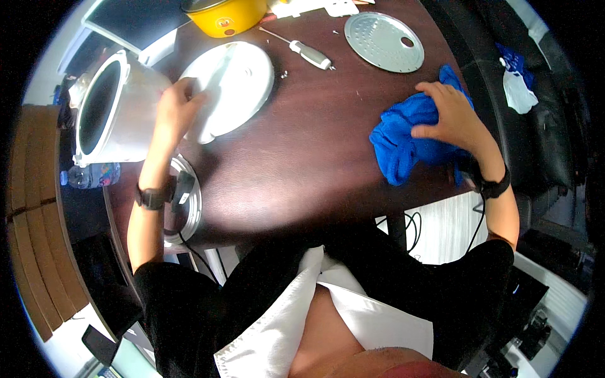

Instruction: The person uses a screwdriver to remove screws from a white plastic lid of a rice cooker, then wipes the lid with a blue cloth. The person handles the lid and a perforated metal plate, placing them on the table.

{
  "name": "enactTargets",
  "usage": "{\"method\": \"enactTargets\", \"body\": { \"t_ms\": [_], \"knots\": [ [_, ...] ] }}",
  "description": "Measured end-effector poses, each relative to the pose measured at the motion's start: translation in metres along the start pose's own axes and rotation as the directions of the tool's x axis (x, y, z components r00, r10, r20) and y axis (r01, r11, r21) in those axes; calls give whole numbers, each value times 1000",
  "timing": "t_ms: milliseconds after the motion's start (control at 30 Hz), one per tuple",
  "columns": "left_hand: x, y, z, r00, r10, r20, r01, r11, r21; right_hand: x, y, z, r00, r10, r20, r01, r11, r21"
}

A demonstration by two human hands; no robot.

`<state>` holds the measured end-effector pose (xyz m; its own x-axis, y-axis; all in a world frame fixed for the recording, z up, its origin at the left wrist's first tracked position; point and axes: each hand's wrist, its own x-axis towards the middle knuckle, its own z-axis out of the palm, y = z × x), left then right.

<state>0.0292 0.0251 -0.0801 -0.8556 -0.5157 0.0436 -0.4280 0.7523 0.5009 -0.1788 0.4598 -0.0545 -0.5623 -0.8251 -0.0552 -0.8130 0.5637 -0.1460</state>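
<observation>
My left hand (176, 108) is at the near-left edge of a shiny white round lid (242, 85), with its fingers curled at the rim and the thumb over the surface. Part of that grip is hidden. Close beside this hand, a white cylindrical pot housing (135, 107) lies on its side with its dark opening facing left. On the right, my right hand (450, 116) rests over a crumpled blue cloth (403, 135), fingers spread and thumb apart. I cannot see any cloth gripped between them.
A screwdriver (309, 54) and small loose bits lie toward the back. Beyond are a perforated metal disc (384, 41) and a yellow pot (227, 16). A round metal-rimmed part (192, 205) sits under my left wrist. A plastic bottle (94, 176) is at the left; black cables (413, 230) hang below the table.
</observation>
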Motion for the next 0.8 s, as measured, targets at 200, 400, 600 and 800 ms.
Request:
{"method": "enactTargets", "body": {
  "t_ms": [200, 400, 600, 800],
  "knots": [
    [-32, 12, -19, 997, 45, -63, -51, 994, -99, -38, 13, 38, 951, 200, -236, -273, 901, -337],
    [-73, 61, -28, 984, 145, -100, -165, 957, -238, -40, 44, 69, 897, 336, -289, -288, 937, 196],
    [-86, 135, 15, 924, 378, 64, -366, 919, -149, -69, 49, 48, 856, 410, -315, -187, 814, 551],
    [-82, 183, 70, 820, 564, 97, -545, 822, -165, -145, 59, -29, 764, 421, -488, -9, 764, 645]
  ]
}}
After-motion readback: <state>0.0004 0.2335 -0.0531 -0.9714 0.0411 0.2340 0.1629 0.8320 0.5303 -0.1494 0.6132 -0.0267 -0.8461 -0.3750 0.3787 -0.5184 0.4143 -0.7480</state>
